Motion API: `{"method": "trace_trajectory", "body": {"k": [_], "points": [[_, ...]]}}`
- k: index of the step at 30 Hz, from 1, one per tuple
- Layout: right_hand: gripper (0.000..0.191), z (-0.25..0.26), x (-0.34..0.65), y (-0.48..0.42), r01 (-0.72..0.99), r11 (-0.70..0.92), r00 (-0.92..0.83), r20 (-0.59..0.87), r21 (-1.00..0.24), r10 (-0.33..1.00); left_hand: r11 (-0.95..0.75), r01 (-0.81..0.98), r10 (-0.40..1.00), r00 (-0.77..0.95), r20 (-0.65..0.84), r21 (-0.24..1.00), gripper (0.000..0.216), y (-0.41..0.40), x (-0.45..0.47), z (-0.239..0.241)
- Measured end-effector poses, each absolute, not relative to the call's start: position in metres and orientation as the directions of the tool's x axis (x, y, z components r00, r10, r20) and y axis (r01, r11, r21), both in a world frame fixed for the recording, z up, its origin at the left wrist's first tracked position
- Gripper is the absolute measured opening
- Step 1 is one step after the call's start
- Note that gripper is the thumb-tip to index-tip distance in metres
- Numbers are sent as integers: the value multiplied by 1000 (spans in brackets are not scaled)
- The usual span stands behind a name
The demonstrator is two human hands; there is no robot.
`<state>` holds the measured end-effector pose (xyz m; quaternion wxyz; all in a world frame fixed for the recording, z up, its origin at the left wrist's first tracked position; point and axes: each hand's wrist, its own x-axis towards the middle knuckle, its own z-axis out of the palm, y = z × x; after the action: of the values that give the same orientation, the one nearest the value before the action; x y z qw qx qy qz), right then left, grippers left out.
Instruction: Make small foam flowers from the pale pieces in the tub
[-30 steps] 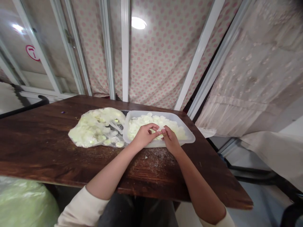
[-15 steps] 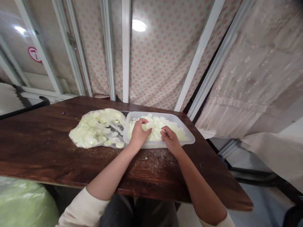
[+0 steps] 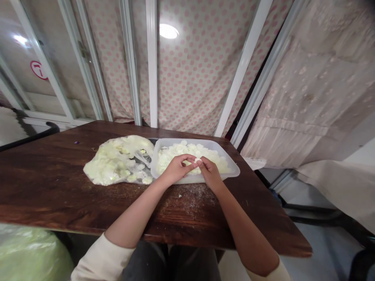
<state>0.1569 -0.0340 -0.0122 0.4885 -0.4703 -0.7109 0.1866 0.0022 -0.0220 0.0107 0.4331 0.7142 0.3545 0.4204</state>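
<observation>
The left hand (image 3: 177,169) and right hand (image 3: 210,173) meet over the near side of a translucent plastic tub (image 3: 231,167), which sits on a dark wooden table (image 3: 49,175). The left hand's fingers (image 3: 189,162) reach rightward and the right hand's fingers (image 3: 203,162) reach toward them, the fingertips pressed together on a small white chunk (image 3: 197,160) held just above the tub's contents. Both wrists lie close to the tub's near rim. The tub holds a heap of crumbly white chunks (image 3: 187,151), spread across most of its floor. Touching the tub's left side, a flattened plastic bag (image 3: 114,160) lies on the table, smeared with pale yellow-green and white pieces. Fine pale crumbs (image 3: 190,195) are scattered on the wood near the person, below the tub. Cream sleeves (image 3: 102,259) show at the near edge, and a large pale green plastic sack (image 3: 32,253) sits below the table's near left corner. Polka-dot fabric (image 3: 190,78) hangs beyond the far edge.
</observation>
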Motion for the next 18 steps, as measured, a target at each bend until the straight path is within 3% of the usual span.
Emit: {"method": "trace_trajectory", "body": {"k": [8,18], "points": [[39,-12,158,-33,381,443,2,480,-812,877,-444,102,843,384,377,890,26,-20,3,9],[39,-13,160,-32,307,435,50,471,-847,881,-405,73,864,355,356,911,24,-18,2,8]]}}
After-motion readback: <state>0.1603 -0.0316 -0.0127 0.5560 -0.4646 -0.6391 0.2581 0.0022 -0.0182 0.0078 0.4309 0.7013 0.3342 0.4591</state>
